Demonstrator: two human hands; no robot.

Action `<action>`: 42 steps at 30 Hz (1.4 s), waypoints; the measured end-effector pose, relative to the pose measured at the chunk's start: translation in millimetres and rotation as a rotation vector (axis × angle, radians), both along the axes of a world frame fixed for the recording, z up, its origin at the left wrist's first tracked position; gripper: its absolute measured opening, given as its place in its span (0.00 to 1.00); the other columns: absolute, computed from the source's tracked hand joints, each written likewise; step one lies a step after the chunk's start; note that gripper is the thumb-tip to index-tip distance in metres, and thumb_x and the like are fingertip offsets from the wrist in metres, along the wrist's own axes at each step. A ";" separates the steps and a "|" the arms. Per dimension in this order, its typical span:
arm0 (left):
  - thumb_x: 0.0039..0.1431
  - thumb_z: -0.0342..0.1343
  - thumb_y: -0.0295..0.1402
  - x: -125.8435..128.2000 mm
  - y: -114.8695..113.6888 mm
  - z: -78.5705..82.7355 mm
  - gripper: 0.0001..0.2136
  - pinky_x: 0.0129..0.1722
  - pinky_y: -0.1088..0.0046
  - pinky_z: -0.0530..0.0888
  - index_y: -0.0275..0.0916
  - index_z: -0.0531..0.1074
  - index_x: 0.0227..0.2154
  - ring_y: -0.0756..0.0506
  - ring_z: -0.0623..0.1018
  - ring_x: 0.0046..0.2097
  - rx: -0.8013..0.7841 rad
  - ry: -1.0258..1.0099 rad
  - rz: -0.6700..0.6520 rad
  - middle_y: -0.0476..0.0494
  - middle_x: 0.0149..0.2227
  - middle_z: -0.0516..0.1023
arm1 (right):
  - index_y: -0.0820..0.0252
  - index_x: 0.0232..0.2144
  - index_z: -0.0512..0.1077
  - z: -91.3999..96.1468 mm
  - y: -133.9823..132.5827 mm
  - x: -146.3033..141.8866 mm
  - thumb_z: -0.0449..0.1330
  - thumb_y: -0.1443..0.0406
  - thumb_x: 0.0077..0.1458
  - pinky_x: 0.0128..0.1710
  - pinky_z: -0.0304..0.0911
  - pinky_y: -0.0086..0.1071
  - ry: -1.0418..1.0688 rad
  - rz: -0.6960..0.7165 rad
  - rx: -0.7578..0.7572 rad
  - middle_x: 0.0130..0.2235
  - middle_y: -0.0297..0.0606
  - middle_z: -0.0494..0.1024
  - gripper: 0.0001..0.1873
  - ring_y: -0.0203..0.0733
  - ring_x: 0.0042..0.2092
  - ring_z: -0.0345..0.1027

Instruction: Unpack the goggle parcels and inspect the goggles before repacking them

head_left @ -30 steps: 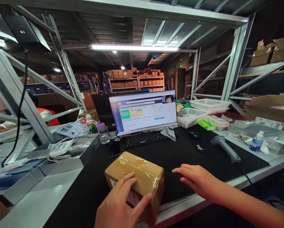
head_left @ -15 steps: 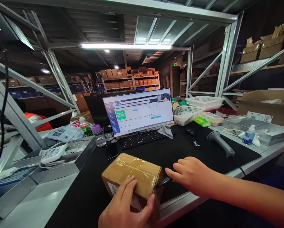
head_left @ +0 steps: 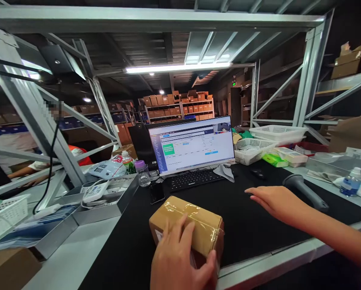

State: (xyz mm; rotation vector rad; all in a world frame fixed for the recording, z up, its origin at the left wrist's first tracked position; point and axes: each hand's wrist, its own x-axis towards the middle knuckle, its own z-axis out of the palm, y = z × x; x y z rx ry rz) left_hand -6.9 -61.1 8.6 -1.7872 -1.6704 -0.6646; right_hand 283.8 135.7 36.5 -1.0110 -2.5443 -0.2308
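A taped brown cardboard box lies on the black desk mat near the front edge. My left hand grips its near end, fingers on top and thumb on the right side. My right hand hovers over the mat to the box's right, fingers stretched out flat and holding nothing, between the box and a grey barcode scanner. Behind the box stand a keyboard and a lit monitor.
A grey metal tray with papers and a white device sits at left. A phone, small bottles, white baskets and another metal tray ring the mat. Steel rack posts frame the desk. A person in orange sits beyond.
My right hand has drawn away from the box's side, moving right and farther out over the mat. My left hand stays on the box. The view shifted slightly.
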 end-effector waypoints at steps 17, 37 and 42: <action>0.66 0.37 0.48 -37.6 40.0 14.4 0.18 0.38 0.65 0.69 0.41 0.62 0.29 0.45 0.71 0.33 -0.196 -0.263 -0.725 0.45 0.29 0.71 | 0.61 0.41 0.72 -30.9 14.6 -67.1 0.48 0.42 0.60 0.20 0.46 0.29 0.577 0.170 -1.004 0.28 0.35 0.73 0.30 0.32 0.20 0.53; 0.53 0.67 0.42 -81.7 -51.5 24.2 0.31 0.65 0.47 0.61 0.60 0.66 0.60 0.33 0.59 0.69 -0.516 -0.660 -0.222 0.45 0.70 0.51 | 0.59 0.39 0.68 -12.8 20.6 -220.4 0.62 0.54 0.51 0.25 0.52 0.27 0.691 0.285 -1.101 0.38 0.36 0.73 0.17 0.35 0.31 0.60; 0.54 0.65 0.42 -116.9 -71.9 15.8 0.23 0.56 0.57 0.75 0.56 0.73 0.54 0.34 0.66 0.65 -0.279 -0.815 -0.133 0.44 0.68 0.56 | 0.57 0.27 0.62 -22.0 1.6 -223.8 0.66 0.56 0.44 0.30 0.53 0.29 0.700 0.355 -0.988 0.29 0.29 0.66 0.18 0.35 0.31 0.57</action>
